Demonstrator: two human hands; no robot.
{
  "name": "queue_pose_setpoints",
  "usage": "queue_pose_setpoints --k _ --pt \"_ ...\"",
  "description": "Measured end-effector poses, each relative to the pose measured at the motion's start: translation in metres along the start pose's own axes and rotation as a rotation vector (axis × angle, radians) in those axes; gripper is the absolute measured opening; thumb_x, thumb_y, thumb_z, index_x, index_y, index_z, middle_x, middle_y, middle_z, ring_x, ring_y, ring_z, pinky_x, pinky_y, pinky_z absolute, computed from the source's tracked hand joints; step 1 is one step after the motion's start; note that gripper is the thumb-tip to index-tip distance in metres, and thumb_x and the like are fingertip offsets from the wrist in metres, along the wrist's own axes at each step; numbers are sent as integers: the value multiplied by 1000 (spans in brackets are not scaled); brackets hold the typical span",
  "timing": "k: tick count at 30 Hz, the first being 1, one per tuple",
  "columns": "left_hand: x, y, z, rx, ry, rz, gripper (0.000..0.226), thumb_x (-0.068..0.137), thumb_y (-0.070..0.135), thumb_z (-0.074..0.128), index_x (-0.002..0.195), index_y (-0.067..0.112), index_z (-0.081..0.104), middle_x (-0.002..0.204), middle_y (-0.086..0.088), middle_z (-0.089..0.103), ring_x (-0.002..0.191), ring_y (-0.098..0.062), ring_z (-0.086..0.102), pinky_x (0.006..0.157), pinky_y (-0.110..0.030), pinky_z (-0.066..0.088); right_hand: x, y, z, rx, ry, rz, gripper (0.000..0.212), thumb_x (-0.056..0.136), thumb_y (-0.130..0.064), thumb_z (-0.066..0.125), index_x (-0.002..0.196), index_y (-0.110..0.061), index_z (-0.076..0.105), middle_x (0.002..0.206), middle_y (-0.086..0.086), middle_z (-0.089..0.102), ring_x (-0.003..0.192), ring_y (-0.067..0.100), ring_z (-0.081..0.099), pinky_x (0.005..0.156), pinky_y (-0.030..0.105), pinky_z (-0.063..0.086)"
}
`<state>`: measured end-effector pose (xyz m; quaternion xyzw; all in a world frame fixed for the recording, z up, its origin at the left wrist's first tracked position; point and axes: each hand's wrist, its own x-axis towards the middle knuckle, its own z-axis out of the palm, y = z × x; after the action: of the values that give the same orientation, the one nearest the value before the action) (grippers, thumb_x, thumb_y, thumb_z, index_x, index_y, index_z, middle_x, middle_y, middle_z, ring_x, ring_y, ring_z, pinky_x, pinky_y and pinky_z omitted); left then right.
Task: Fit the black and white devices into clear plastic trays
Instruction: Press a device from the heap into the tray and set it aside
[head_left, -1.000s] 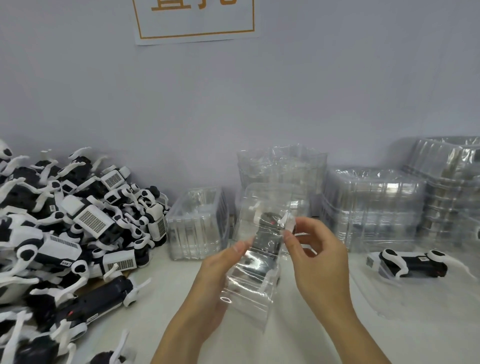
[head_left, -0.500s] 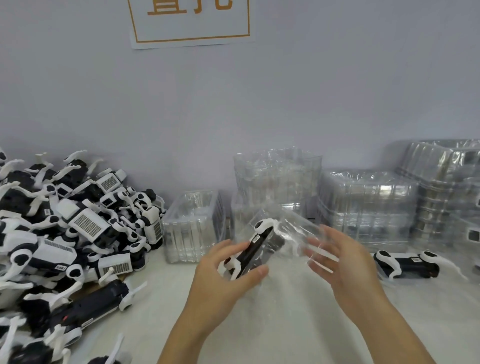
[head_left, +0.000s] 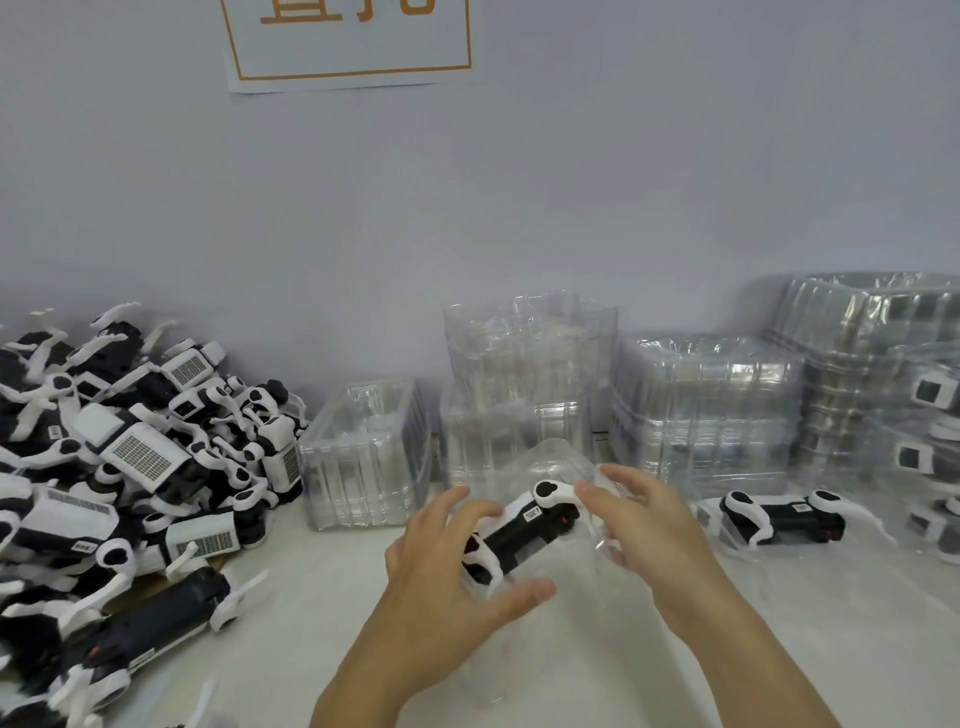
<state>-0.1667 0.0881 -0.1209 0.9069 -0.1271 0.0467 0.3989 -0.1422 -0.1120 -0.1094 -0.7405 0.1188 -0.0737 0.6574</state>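
A black and white device (head_left: 524, 535) lies slanted inside a clear plastic tray (head_left: 553, 457), low over the white table at the centre. My left hand (head_left: 452, 571) grips the device's lower left end, thumb below and fingers curled over the top. My right hand (head_left: 649, 530) holds the tray's right side, its fingertips by the device's white upper end. Its thumb is hidden under the plastic.
A large pile of loose devices (head_left: 130, 467) fills the left. Stacks of clear trays (head_left: 363, 457) (head_left: 706, 405) line the wall behind my hands. Another device (head_left: 779, 514) lies in a tray on the right, and packed trays (head_left: 930, 457) stand stacked at the far right.
The tray with the device was upright between both hands, then tipped over. It has come down lower and flatter towards the table, and my right hand has closed in on its right side.
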Motion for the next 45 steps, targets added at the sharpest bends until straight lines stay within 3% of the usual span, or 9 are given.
queue_pose_setpoints --k 4,6,9,12,18,24,29,36,45 --pt "6 0 3 -252 184 -194 84 77 75 59 147 45 24 150 22 32 140 -9 30 116 -40 28 0 -2 -2 63 27 -16 47 81 -39 77 125 -33 60 118 -6 61 109 14 61 102 46 50" --pt "9 0 3 -422 238 -390 77 86 57 67 148 29 31 148 4 43 132 -18 45 107 -40 40 0 -3 -3 111 53 -22 44 81 -39 78 120 -34 60 118 -1 63 109 18 62 102 48 50" --pt "11 5 3 -866 106 -649 62 76 53 74 120 12 57 112 -10 66 92 -32 67 80 -43 52 1 -5 -6 185 75 -18 43 80 -37 79 120 -30 63 111 2 65 98 19 63 101 50 51" --pt "11 9 7 -1162 37 -639 51 67 45 78 97 7 61 76 -11 69 68 -32 68 71 -42 53 1 -8 -9 227 74 -37 47 80 -36 79 124 -30 64 111 -1 65 97 14 59 102 49 50" --pt "12 31 17 -1038 214 -600 47 78 47 74 104 10 62 89 -10 55 64 -19 48 53 -31 35 -3 -24 -37 156 80 -113 52 81 -36 79 130 -30 61 121 -3 67 113 15 63 104 46 49" --pt "29 78 25 -1051 94 -464 24 96 36 58 93 14 65 70 -3 55 50 -13 43 46 -25 30 -5 -36 -67 261 224 -207 49 88 -54 64 134 -37 57 122 -8 62 112 16 61 96 41 49" --pt "67 116 39 -1008 -36 -389 25 98 35 50 99 13 62 73 -5 56 47 -14 44 46 -24 32 -7 -35 -79 256 602 -405 44 100 -41 40 143 -34 48 128 -23 50 109 -16 46 102 24 35" --pt "103 143 92 -930 -252 -439 24 96 35 47 79 20 56 66 -1 48 48 -14 37 45 -23 24 -12 -43 -87 46 972 -763 50 90 -25 40 136 -14 57 132 0 59 124 11 50 107 44 41" --pt "119 166 125 -826 -341 -416 27 95 39 44 102 20 63 76 -1 61 60 -17 52 65 -31 35 -7 -35 -82 95 923 -692 45 89 -19 40 127 -13 64 122 0 63 117 17 56 99 33 46"
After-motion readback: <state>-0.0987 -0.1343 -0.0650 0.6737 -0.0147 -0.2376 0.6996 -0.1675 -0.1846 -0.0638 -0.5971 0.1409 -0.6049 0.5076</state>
